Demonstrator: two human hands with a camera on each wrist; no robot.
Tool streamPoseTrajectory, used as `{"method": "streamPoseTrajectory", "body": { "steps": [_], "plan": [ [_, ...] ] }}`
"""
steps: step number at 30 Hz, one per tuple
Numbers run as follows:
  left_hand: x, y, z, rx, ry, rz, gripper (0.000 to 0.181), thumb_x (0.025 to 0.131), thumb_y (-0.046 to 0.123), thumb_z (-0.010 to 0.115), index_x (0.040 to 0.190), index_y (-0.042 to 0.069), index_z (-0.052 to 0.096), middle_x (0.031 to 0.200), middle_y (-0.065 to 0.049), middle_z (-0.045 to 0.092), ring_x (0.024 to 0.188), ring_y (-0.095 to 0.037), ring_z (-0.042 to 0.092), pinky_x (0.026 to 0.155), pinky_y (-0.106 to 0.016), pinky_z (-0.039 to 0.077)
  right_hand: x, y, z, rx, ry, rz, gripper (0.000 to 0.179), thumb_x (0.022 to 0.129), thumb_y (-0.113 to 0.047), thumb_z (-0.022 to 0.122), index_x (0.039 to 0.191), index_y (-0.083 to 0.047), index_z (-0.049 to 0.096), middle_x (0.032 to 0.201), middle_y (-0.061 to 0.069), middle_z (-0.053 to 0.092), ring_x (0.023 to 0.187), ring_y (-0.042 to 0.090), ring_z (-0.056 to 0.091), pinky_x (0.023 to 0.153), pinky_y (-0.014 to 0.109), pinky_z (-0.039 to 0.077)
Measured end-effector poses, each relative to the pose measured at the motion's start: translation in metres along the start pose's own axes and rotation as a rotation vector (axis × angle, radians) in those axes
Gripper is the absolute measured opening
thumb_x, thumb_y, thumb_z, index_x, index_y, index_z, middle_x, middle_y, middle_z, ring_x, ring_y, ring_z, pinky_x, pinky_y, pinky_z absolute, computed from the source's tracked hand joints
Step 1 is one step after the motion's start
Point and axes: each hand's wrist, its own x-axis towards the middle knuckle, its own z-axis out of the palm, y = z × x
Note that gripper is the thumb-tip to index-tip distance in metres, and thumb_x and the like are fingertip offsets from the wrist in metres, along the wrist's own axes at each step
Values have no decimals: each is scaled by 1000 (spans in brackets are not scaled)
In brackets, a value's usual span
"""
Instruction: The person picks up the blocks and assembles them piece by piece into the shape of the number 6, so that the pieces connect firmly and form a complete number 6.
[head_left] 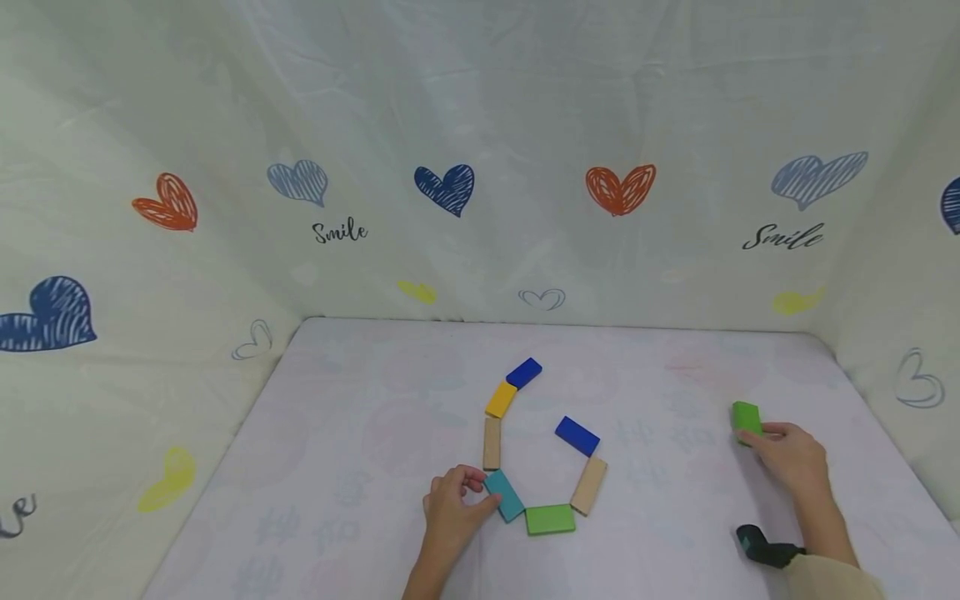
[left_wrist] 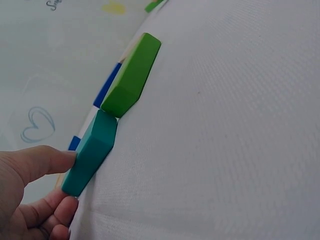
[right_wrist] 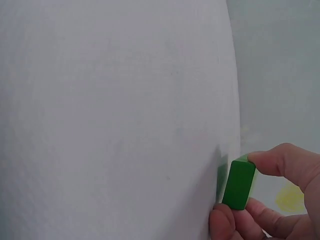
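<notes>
In the head view my left hand (head_left: 453, 507) pinches a teal block (head_left: 505, 496) between thumb and fingers at the lower left of a ring of blocks. The left wrist view shows the teal block (left_wrist: 91, 152) with one end touching a green block (left_wrist: 132, 75). At the right side of the table, my right hand (head_left: 795, 458) pinches another green block (head_left: 747, 419). Seen from the right wrist, that green block (right_wrist: 239, 185) sits between thumb and fingertips, with a darker green patch beside it. Whether it touches the table is unclear.
From the teal block the ring runs up through a wooden block (head_left: 492, 443), a yellow block (head_left: 501, 400) and a blue block (head_left: 524, 373). Its right side has another wooden block (head_left: 589, 486) and another blue block (head_left: 577, 436). A black wrist device (head_left: 761, 547) lies by the right forearm.
</notes>
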Motion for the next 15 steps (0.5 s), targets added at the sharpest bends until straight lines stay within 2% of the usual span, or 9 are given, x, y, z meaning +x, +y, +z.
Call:
{"method": "streamPoseTrajectory", "body": {
  "steps": [3, 10, 15],
  "plan": [
    [0, 0, 0, -1, 3, 2, 29, 70, 23, 77, 91, 15, 59, 79, 4, 55, 82, -13, 41, 75, -37, 25, -2, -5, 3, -1, -9, -42, 68, 88, -39, 55, 125, 16, 40, 113, 36, 51, 91, 40, 55, 61, 29, 39],
    [-1, 0, 1, 3, -1, -5, 28, 71, 24, 77, 91, 15, 59, 79, 4, 54, 83, -13, 41, 75, -37, 25, -6, -19, 11, -5, -22, -101, 66, 87, -38, 57, 124, 15, 41, 114, 36, 49, 96, 42, 51, 70, 41, 43],
    [0, 0, 0, -1, 0, 1, 29, 71, 24, 77, 92, 15, 59, 79, 4, 55, 82, -13, 41, 76, -37, 25, -8, -30, 18, -11, -44, -155, 66, 87, -38, 58, 124, 14, 42, 113, 35, 49, 94, 40, 52, 67, 37, 44]
  ]
}}
